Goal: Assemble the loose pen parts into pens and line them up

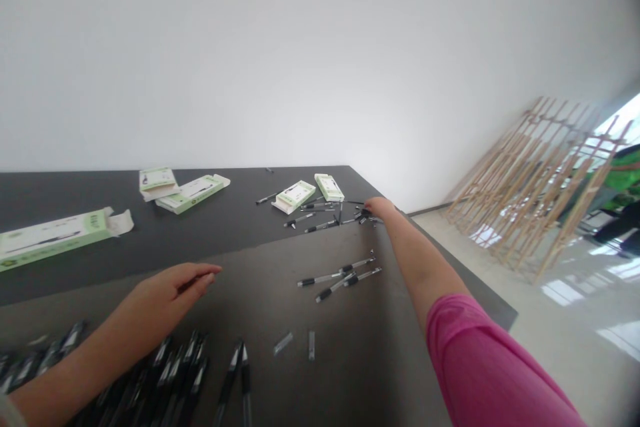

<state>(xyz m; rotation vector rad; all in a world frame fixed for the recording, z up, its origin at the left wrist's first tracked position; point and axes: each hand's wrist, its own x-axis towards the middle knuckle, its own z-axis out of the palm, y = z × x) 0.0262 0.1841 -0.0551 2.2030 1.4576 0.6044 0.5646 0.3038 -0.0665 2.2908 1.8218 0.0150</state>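
At the far side of the worktop [210,243], the right hand [377,209] reaches among scattered black pens [320,226], its grip hidden, while the left hand [173,291] hovers loosely curled (anything held there is unclear).

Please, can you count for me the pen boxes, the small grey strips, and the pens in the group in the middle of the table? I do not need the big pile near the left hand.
Pen boxes: 5
Grey strips: 2
Pens in the middle group: 3
Total: 10
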